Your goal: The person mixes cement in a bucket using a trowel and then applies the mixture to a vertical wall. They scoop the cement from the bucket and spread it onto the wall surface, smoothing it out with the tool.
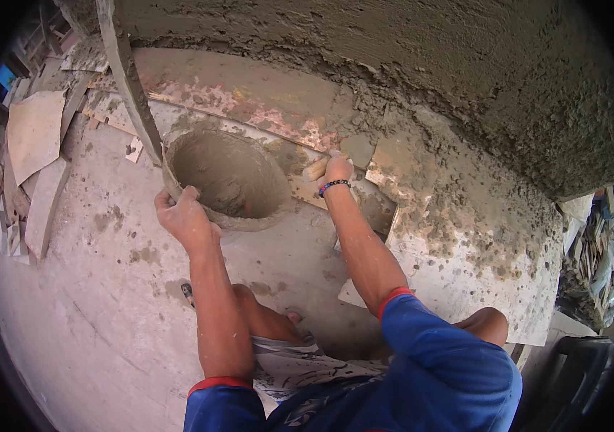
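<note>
A mortar-coated bucket [267, 216] stands in front of me, with wet grey mortar [229, 189] inside. My left hand [188, 218] is closed on its near left rim, thumb and fingers pinching the edge. Just beyond that hand, the lower end of a long mortar-smeared board [131, 79] comes down beside the bucket. To the bucket's right, my right hand [337, 170] is closed round the pale wooden handle [315, 170] of what looks like a trowel. Its blade is hard to tell from the mortar-covered boards around it.
A wall of fresh, rough mortar [422, 50] rises along the far side and right. Spattered boards [465, 266] lie at its foot. Broken panel pieces [37, 133] lean at the left. A debris pile [598, 252] and a black object [573, 381] are at the right.
</note>
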`<act>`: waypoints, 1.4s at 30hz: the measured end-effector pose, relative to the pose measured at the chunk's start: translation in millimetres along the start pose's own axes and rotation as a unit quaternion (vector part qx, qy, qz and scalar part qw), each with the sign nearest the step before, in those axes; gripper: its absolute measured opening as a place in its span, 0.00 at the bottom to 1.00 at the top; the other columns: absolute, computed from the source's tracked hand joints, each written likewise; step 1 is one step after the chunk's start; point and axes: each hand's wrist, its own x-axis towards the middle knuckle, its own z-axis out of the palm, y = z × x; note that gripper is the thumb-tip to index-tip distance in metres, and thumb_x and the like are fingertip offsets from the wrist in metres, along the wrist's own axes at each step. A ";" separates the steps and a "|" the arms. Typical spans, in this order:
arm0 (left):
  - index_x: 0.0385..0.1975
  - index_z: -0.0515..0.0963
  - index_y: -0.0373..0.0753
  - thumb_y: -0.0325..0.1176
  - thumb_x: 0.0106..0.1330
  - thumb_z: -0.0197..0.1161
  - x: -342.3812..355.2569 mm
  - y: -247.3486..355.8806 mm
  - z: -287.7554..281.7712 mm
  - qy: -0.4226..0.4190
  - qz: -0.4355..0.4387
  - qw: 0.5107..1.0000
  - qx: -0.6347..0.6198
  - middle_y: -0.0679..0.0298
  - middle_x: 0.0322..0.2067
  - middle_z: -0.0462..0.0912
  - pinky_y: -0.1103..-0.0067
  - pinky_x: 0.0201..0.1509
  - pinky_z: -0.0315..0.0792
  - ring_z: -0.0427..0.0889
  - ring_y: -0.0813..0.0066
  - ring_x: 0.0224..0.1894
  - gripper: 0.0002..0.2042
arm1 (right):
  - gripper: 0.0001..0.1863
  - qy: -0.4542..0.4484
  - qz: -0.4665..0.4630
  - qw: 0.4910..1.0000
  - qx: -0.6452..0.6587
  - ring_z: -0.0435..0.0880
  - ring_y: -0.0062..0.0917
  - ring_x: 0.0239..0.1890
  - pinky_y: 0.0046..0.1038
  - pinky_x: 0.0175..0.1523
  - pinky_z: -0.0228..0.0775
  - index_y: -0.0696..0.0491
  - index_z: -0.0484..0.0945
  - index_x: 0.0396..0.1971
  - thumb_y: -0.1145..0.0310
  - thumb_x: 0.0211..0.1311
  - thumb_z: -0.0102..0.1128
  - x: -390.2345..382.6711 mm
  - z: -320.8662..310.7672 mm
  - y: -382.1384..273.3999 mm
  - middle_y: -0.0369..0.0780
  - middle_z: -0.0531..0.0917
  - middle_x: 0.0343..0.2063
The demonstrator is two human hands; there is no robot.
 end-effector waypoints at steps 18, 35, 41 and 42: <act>0.38 0.67 0.30 0.14 0.49 0.55 17.6 -10.8 2.0 -0.028 -0.028 0.999 -0.005 0.58 0.32 0.74 0.77 0.37 0.74 0.76 0.72 0.30 0.14 | 0.08 -0.147 -0.053 0.981 -0.114 0.74 0.33 0.21 0.37 0.23 0.72 0.55 0.63 0.36 0.71 0.65 0.51 85.0 5.5 -25.6 0.44 0.72 0.25; 0.38 0.66 0.30 0.12 0.50 0.54 -3.6 -30.0 42.2 -0.083 -0.096 0.992 -0.015 0.56 0.33 0.76 0.78 0.38 0.74 0.78 0.70 0.30 0.14 | 0.10 -0.234 -0.150 0.923 -0.268 0.74 0.28 0.16 0.33 0.19 0.71 0.56 0.66 0.42 0.72 0.63 0.51 133.8 -2.4 -79.7 0.40 0.72 0.25; 0.39 0.64 0.28 0.13 0.52 0.49 -5.4 -50.1 55.3 -0.123 -0.078 0.989 -0.002 0.51 0.35 0.74 0.69 0.36 0.85 0.81 0.62 0.31 0.14 | 0.09 -0.285 -0.174 0.895 -0.296 0.75 0.25 0.15 0.29 0.18 0.71 0.59 0.68 0.38 0.73 0.60 0.54 110.2 -27.5 -96.7 0.40 0.74 0.24; 0.39 0.65 0.29 0.13 0.51 0.51 -7.2 -51.3 57.4 -0.120 -0.087 0.989 -0.011 0.53 0.34 0.75 0.72 0.36 0.81 0.80 0.65 0.30 0.14 | 0.08 -0.295 -0.182 0.890 -0.296 0.76 0.25 0.15 0.29 0.18 0.71 0.60 0.69 0.37 0.73 0.60 0.54 101.3 -30.6 -102.3 0.41 0.75 0.23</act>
